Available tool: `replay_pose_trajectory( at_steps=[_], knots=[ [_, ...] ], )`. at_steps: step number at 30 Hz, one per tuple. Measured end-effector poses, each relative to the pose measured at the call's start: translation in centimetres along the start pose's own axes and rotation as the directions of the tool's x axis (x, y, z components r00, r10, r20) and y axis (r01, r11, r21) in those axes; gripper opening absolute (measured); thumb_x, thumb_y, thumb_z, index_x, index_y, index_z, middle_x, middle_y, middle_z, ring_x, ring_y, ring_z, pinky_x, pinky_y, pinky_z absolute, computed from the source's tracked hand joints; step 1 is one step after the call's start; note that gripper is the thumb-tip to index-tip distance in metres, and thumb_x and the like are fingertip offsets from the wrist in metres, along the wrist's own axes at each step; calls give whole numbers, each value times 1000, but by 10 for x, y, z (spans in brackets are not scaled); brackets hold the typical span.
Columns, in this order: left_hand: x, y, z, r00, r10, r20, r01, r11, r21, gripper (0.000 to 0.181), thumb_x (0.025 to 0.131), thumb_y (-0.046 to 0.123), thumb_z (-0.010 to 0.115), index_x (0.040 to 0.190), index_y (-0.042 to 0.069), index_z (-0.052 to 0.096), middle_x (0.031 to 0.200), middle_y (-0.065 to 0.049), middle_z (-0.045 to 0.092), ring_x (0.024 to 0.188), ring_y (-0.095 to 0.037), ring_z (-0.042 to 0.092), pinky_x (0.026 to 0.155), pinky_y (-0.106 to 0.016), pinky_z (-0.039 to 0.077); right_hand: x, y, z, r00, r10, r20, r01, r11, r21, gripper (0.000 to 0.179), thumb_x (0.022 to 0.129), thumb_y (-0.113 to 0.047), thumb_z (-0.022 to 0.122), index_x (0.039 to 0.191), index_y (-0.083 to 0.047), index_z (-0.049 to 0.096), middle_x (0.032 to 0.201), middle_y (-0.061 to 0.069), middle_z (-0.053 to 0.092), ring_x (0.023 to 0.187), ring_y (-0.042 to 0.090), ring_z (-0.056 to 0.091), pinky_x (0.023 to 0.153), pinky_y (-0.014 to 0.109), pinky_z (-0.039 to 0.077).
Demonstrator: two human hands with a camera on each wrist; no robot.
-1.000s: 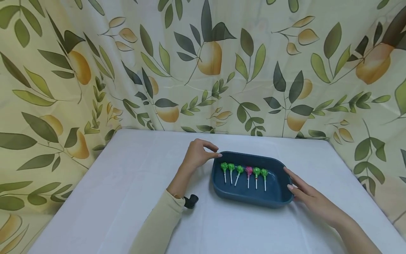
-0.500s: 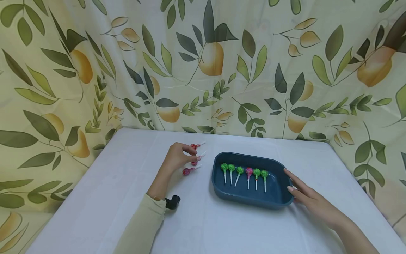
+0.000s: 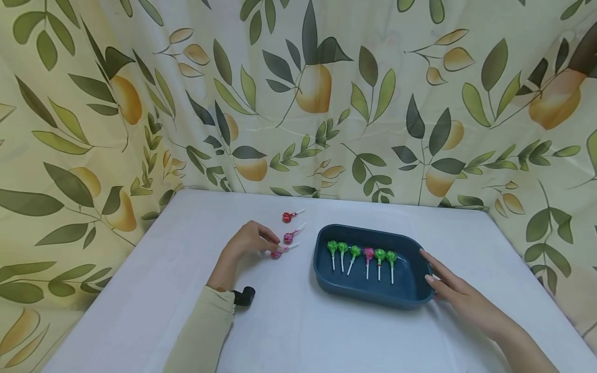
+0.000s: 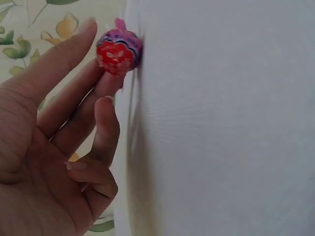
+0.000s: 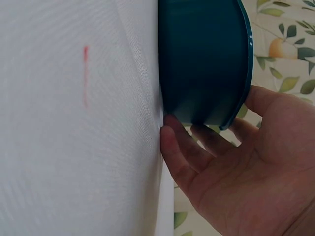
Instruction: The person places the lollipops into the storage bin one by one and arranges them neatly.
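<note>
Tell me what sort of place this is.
Probably a staged filming setup: a white-covered table, fruit-patterned cloth hung behind it, and a blue tray of lined-up lollipops.

Left hand (image 3: 252,240) partly covers nearest round red-purple wrapped lollipop (image 3: 276,255), wrapper print unreadable; dark-blue rounded tray (image 5: 204,59) cut off, right wrist view.

head: soft, even light; faint shadow beside tray (image 3: 368,297); wide-angle stretch toward edges | left wrist: dimmer, greyish; soft dark shadow on tablecloth (image 4: 231,123) beside left hand (image 4: 29,152); lollipop (image 4: 118,51) slightly blurred | right wrist: dim, bluish; small glints on tray rim; curtain (image 5: 280,46) a little soft
</note>
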State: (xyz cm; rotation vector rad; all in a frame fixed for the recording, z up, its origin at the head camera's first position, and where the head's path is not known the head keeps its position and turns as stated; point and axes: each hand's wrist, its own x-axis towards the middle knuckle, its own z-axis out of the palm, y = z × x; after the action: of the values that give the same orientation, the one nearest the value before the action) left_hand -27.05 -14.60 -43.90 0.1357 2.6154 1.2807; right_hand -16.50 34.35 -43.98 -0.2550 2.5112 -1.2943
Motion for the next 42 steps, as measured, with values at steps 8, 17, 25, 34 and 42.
replay_pose_trajectory(
  at_steps=[8,17,25,34,42],
  knots=[
    [1,-3,2,999,0,36,0,1000,1,18,77,18,94,89,14,82,85,3,74,80,-17,61,70,-31,49,0,-1,-1,1000,-6,6,6,1000,7,68,111,-42,45,168,-29,10,171,21,1,149,56,12,86,15,44],
    [2,-3,-2,992,68,109,-72,997,37,16,77,12,93,89,16,84,90,5,75,90,-16,62,81,-34,48,0,1,-1,1000,-8,4,8,1000,9,67,112,-40,45,168,-29,10,170,21,2,148,56,12,86,15,45],
    [2,-8,-7,978,128,163,-128,992,-11,20,80,8,89,99,15,85,102,4,75,99,-16,63,92,-39,46,0,1,0,1000,-10,5,10,1000,17,68,112,-39,45,168,-28,10,171,21,1,148,56,12,87,15,45],
    [3,-8,-3,983,122,141,-125,992,12,21,77,17,94,94,14,83,92,4,75,92,-16,63,87,-36,46,0,-1,1,1000,-4,1,4,1000,-4,68,112,-41,45,168,-28,9,170,23,3,148,57,15,86,16,46],
    [3,-9,-2,977,144,157,-145,989,-10,20,78,9,92,96,13,84,94,5,76,93,-14,65,89,-37,48,0,-2,1,1000,8,-6,-8,1000,-18,69,111,-42,45,168,-27,9,170,23,4,147,56,16,85,17,47]
  ],
)
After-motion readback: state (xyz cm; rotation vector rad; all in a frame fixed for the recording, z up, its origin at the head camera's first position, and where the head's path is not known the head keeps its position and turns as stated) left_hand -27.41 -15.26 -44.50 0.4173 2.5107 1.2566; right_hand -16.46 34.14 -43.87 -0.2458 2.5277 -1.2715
